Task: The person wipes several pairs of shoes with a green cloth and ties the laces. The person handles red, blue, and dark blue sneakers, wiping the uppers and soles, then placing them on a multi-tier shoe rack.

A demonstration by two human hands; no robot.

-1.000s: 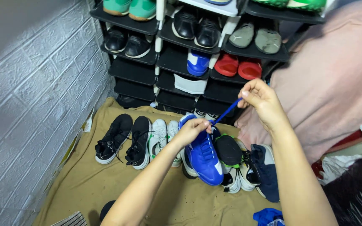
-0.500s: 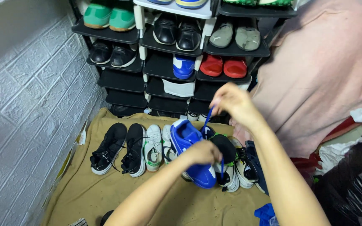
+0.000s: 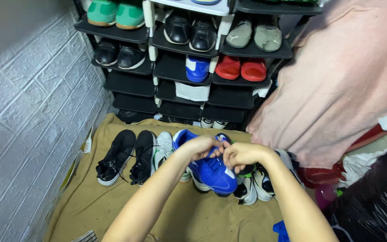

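Note:
A bright blue sneaker (image 3: 211, 172) with a white sole stands on the tan floor cloth (image 3: 90, 206), toe towards me. My left hand (image 3: 200, 147) and my right hand (image 3: 242, 154) meet right over its lacing, fingers pinched on the blue shoelace (image 3: 221, 148). Both forearms reach in from the bottom edge. The hands hide most of the lace and the shoe's tongue.
A black pair of sneakers (image 3: 124, 157) and a white-green shoe (image 3: 163, 148) lie left of the blue one; black-and-white shoes (image 3: 254, 186) lie right. A black shoe rack (image 3: 175, 71) stands behind, holding a second blue sneaker (image 3: 197, 68). White brick wall (image 3: 23, 112) left, pink cloth (image 3: 350, 85) right.
My right hand, held high with the lace pulled taut, has come down to the shoe. Both hands now sit together over the lacing. The camera has tilted slightly.

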